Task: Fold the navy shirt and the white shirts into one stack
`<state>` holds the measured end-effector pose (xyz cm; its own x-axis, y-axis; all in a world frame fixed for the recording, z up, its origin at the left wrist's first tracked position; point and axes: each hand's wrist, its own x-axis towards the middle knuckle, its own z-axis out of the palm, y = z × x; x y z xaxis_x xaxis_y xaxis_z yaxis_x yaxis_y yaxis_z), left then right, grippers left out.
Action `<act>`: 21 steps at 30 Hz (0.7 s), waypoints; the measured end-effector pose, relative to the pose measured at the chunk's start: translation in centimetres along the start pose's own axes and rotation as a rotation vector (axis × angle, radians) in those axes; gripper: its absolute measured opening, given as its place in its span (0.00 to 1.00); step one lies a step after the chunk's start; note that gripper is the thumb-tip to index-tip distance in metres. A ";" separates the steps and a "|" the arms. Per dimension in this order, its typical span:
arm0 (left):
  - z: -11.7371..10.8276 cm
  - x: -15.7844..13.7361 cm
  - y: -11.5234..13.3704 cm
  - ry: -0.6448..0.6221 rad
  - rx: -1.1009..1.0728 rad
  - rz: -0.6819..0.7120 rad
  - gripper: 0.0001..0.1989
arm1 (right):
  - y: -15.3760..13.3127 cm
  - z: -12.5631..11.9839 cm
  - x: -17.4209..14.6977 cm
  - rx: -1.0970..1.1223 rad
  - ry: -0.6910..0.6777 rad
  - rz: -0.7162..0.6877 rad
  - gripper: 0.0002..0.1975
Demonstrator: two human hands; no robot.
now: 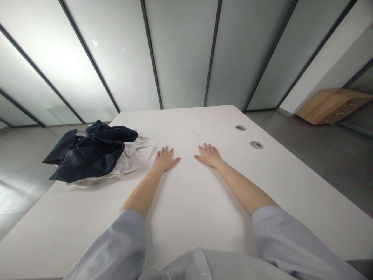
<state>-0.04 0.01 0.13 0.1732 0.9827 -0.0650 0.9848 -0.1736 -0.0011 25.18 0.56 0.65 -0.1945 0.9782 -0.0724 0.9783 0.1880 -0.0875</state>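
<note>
My left hand point(165, 160) lies flat on the white table point(192, 202), palm down with its fingers spread. Likewise my right hand point(210, 155) rests open on the tabletop, a short gap to the right of the left one. Neither holds anything. Just left of my left hand is a crumpled heap of cloth: a dark navy fabric piece point(93, 153) on top of a whitish one point(135, 155). The navy piece reaches out past the table's left edge. Whether these are garments I cannot tell, as the folds hide their shape.
Two round cable grommets point(256, 145) are set in the table toward its right edge. Frosted glass panels point(180, 54) with dark frames stand behind the table. A wooden cabinet point(332, 105) sits on the grey floor at the far right.
</note>
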 end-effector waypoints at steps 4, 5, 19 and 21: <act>0.1 0.1 0.0 0.000 0.007 -0.001 0.42 | 0.1 0.1 0.1 -0.004 -0.001 0.001 0.42; 0.1 0.1 0.0 -0.002 0.008 0.000 0.42 | 0.1 0.2 0.1 -0.003 -0.002 0.000 0.42; 0.1 0.1 -0.1 0.004 -0.019 0.002 0.42 | 0.1 -0.1 0.0 0.002 0.006 -0.003 0.40; -0.1 0.0 0.0 0.002 -0.013 -0.003 0.42 | 0.1 -0.1 0.0 0.004 0.006 -0.007 0.40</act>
<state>-0.04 0.06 0.20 0.1704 0.9833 -0.0634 0.9854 -0.1700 0.0118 25.28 0.58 0.70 -0.2006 0.9775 -0.0657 0.9766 0.1943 -0.0917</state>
